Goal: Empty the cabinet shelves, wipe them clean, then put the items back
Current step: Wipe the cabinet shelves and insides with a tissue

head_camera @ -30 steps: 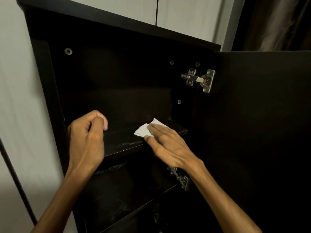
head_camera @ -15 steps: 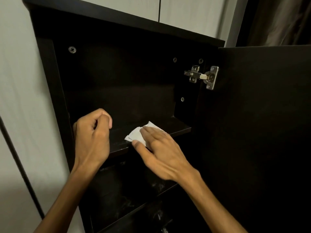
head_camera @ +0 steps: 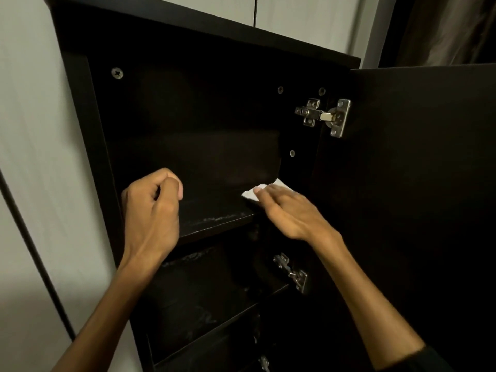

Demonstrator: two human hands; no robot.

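Presently on view, item by item:

Cabinet (head_camera: 188,116): tall, dark, standing against a pale wall (head_camera: 32,130). Interior very dim; back panel and side panels barely distinguishable. One cross-head screw (head_camera: 117,73) visible on the inner left panel near the top.

Door (head_camera: 424,183): dark, swung open to the right, hung on a metal upper hinge (head_camera: 324,117) and a lower hinge (head_camera: 291,272).

Upper shelf (head_camera: 214,221): dark board, pale dusty streaks along its front portion. No stored items seen on it.

Lower shelf (head_camera: 204,299): dark board beneath, similar pale smears on its surface. Further shelving below is too dark to make out.

White cloth (head_camera: 251,194): small, folded or crumpled, lying on the upper shelf toward its right end, near the hinge-side panel. Only its left edge and a corner at the back show; the remainder is covered.

Right hand (head_camera: 290,213): laid palm down on the white cloth, fingers straight and close together, pressing it flat against the upper shelf. Forearm enters from the lower right, with a dark sleeve (head_camera: 418,358) at the frame's edge.

Left hand (head_camera: 151,210): raised in front of the cabinet's left edge at upper-shelf height, fingers curled in toward the palm, thumb resting against the forefinger. Nothing visible in its grasp. Whether it touches the cabinet frame cannot be told.
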